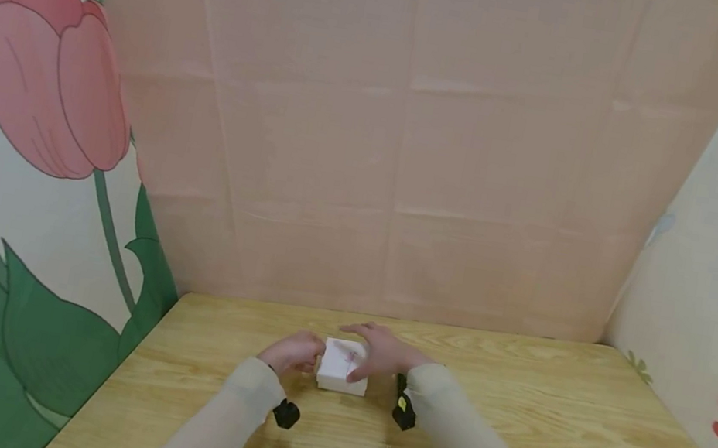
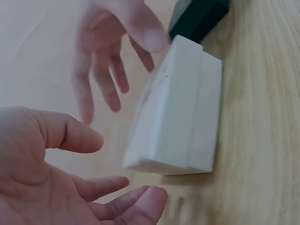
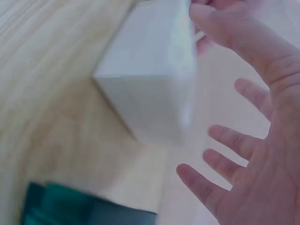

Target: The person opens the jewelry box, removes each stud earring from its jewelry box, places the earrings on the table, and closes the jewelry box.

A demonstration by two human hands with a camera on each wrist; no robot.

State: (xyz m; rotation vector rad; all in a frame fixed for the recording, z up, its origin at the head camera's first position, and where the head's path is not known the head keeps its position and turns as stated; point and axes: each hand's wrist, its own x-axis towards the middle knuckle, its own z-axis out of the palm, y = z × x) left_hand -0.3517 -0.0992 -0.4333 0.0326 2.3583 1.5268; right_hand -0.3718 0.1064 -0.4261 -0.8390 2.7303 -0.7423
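Observation:
A small white lidded box (image 1: 333, 370) sits on the wooden table, with faint pinkish marks on its top. In the left wrist view, a seam between lid and base runs along the side of the box (image 2: 185, 108). My left hand (image 1: 295, 352) is at the box's left side, its fingers loosely bent and nothing held in them. Over the top right of the box, my right hand (image 1: 383, 352) hovers with fingers and thumb spread. The right wrist view shows the right palm (image 3: 276, 154) facing the box, a gap between them.
A dark green object (image 2: 199, 18) lies on the table close to the box's right side; its kind is unclear. Wood-grain tabletop (image 1: 540, 417) extends around the box. Behind it hangs a creased pinkish sheet (image 1: 400, 144), with flower-painted walls (image 1: 713, 257) at both sides.

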